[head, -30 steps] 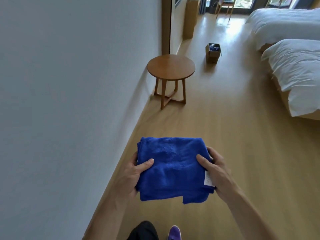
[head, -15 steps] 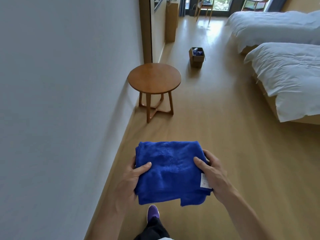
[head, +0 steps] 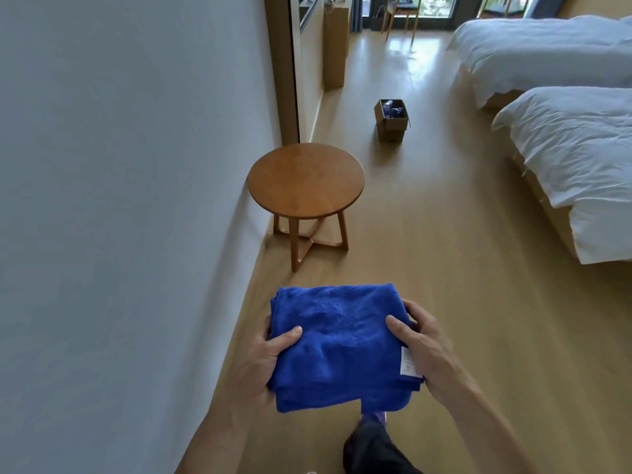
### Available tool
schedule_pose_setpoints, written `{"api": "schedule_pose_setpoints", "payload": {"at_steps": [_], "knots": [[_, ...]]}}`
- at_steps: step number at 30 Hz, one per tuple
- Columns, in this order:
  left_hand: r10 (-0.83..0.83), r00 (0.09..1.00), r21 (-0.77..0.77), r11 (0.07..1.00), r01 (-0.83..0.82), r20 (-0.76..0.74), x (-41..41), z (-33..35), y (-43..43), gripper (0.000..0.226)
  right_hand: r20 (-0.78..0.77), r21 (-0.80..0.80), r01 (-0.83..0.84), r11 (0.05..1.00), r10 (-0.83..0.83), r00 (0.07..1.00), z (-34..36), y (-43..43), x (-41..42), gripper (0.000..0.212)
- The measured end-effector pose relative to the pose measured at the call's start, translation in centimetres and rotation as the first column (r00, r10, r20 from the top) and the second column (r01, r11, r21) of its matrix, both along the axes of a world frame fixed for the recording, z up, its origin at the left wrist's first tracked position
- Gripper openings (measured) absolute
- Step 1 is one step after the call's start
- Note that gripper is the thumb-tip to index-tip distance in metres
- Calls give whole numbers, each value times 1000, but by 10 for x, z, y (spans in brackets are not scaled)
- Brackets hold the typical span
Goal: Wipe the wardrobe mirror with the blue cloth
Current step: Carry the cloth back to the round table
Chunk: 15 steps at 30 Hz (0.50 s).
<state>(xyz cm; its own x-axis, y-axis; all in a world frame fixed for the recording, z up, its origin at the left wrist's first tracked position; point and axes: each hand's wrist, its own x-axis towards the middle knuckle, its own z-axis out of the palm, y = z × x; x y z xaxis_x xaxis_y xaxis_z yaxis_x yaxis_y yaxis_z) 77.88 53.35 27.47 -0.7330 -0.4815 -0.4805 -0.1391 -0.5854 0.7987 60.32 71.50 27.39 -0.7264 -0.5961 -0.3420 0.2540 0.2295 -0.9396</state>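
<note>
Nearer than the round table [head: 305, 181], the folded blue cloth [head: 337, 347] is held level above the floor, the left hand [head: 263, 364] gripping its left edge and the right hand [head: 427, 354] its right edge, thumbs on top. Just behind the table stands the wardrobe's wooden edge [head: 278, 63]; farther back and right sits a cardboard box [head: 392, 120].

1. White sewn-in tag [head: 409, 366] at the right edge of the folded blue cloth [head: 338, 347], just beside the right hand [head: 432, 354]: faint grey print, too small to read.
2. Cardboard box [head: 390, 128] on the floor [head: 444, 268]: no marking on its outer walls can be made out.
3. No other text, brand, number or sign is legible.
</note>
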Motion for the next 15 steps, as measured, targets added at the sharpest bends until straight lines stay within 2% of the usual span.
{"api": "schedule_pose_setpoints", "payload": {"at_steps": [15], "knots": [[215, 976, -9, 977, -215, 43, -230, -9, -112, 38, 28, 19, -178, 984, 178, 984, -4, -145, -253, 21]]}}
